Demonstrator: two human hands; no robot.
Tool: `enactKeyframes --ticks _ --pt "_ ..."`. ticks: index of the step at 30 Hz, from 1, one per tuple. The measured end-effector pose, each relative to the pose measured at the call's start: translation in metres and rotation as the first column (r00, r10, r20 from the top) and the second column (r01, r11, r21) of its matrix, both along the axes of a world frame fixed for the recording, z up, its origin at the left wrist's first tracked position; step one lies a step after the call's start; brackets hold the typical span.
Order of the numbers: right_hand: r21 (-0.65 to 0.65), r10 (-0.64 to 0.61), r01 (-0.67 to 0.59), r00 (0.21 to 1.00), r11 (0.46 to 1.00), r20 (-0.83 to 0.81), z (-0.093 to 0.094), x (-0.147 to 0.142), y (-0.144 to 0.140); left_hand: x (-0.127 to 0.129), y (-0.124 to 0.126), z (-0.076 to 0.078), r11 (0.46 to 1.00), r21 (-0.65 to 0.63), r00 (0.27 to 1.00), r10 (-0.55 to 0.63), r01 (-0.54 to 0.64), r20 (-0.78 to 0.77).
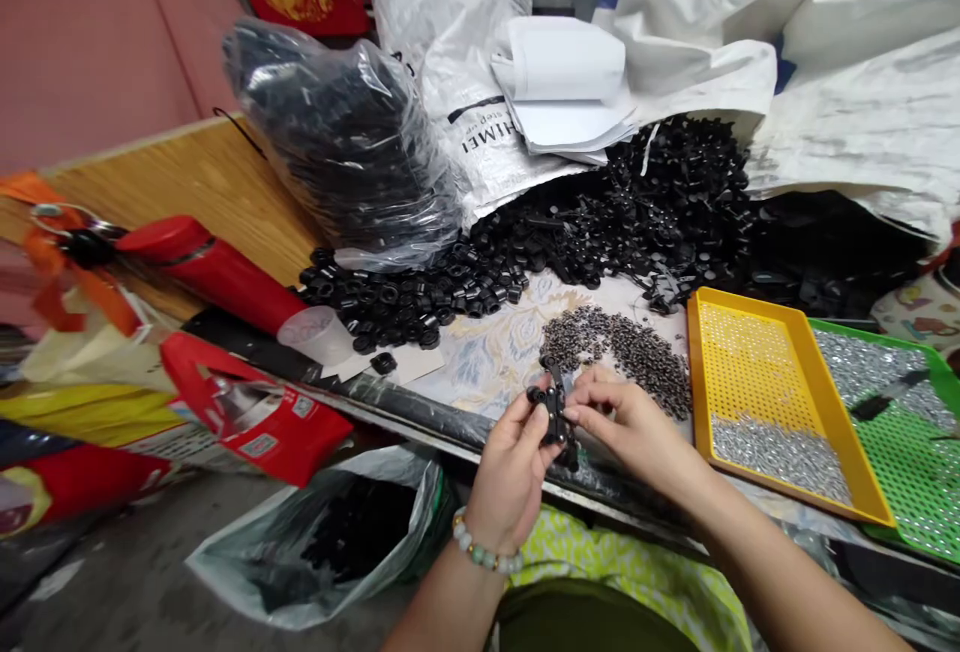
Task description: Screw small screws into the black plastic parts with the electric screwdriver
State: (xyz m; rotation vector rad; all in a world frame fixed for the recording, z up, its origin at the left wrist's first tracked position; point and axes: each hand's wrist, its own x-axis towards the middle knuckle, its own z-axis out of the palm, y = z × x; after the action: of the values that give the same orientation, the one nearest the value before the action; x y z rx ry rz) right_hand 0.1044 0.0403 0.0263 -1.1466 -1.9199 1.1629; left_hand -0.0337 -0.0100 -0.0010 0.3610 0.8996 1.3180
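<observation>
While both hands [517, 452] [626, 422] pinch a glossy black plastic clip [555, 412], silvery pins [622, 347] heap nearby.

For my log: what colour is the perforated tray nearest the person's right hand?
Yellow tray, seen in the head view.

I see a wooden tabletop [202, 187] against a dull pink wall [82, 32], big white woven sacks [862, 82] heaped behind, and grey concrete floor [112, 582] below, under even light.
</observation>
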Motion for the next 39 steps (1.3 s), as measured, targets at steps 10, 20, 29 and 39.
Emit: enactKeyframes --ticks 10,20,29,39 --pt "-0.523 -0.179 -0.064 0.898 0.85 -0.401 -0.02 -0.015 -0.016 0.001 0.003 -0.001 0.995 0.052 0.972 -0.077 0.09 -0.224" --pt "-0.434 -0.403 0.214 0.818 0.875 -0.41 -0.055 0.017 -0.021 -0.039 0.07 0.001 0.954 0.247 0.27 0.196 0.171 -0.943" --pt "-0.266 -0.377 0.289 0.839 0.92 -0.392 -0.056 0.013 -0.017 -0.008 0.209 0.016 0.85 0.295 -0.217 0.418 0.437 -0.882" --pt "-0.28 -0.351 0.25 0.841 0.927 -0.412 -0.05 0.015 -0.016 -0.055 0.176 0.042 0.689 0.002 -0.435 0.459 0.725 -0.775"
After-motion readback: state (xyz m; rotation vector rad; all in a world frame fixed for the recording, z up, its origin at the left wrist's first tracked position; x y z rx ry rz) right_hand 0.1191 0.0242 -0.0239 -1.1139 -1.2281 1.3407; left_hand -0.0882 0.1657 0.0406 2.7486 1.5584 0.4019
